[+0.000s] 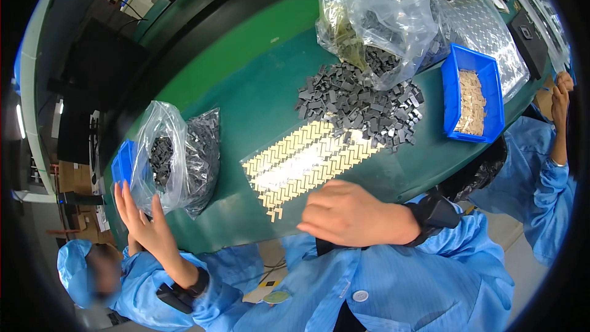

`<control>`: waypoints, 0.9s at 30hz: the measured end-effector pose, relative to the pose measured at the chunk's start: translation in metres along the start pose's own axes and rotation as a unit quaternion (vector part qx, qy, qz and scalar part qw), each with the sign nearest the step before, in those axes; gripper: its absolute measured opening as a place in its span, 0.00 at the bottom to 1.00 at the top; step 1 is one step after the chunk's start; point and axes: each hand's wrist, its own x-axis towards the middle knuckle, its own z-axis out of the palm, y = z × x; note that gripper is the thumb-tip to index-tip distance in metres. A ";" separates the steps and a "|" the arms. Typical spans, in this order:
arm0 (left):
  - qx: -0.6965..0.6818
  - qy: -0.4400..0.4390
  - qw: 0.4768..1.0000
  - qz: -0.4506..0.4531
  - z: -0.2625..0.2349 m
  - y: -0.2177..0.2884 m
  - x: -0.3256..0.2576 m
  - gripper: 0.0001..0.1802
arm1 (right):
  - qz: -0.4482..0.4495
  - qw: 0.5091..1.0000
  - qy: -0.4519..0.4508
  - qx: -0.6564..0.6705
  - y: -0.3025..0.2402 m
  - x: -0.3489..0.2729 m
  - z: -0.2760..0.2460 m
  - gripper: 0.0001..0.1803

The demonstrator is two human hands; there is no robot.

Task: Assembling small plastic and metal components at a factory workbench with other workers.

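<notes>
My left hand (146,226) is raised at the left edge of the table with its fingers stretched and spread, holding nothing. It is nearest to a clear plastic bag (206,160) of small dark grey blocks. My right hand (347,214) hovers by the table's near edge, fingers curled in; what they hold, if anything, is hidden. Just beyond it lies a clear sheet (261,185) bearing slanting rows of small cream-coloured pieces (289,193), with glare across its middle. A heap of loose dark grey rectangular blocks (350,101) touches the sheet's far right part.
Behind the heap stands a large open clear bag (387,18) with more blocks. To its right are a blue bin (452,95) of small tan pieces and a patterned clear sheet (485,31). Co-workers in blue sit at left (132,276) and right (516,172).
</notes>
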 end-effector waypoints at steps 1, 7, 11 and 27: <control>0.062 0.007 0.995 0.081 0.002 0.004 -0.006 0.24 | 0.006 1.000 0.003 -0.004 0.001 0.000 0.011 0.05; -0.161 -0.349 0.916 0.114 0.022 0.047 -0.079 0.33 | -0.015 0.998 -0.013 -0.057 0.006 0.014 0.059 0.04; -0.167 -0.409 0.894 0.077 0.047 0.046 -0.099 0.33 | 0.002 0.996 -0.023 -0.085 0.013 0.018 0.074 0.04; -0.154 -0.450 0.877 0.064 0.043 0.047 -0.089 0.38 | 0.040 0.995 -0.050 -0.077 0.009 0.027 0.076 0.07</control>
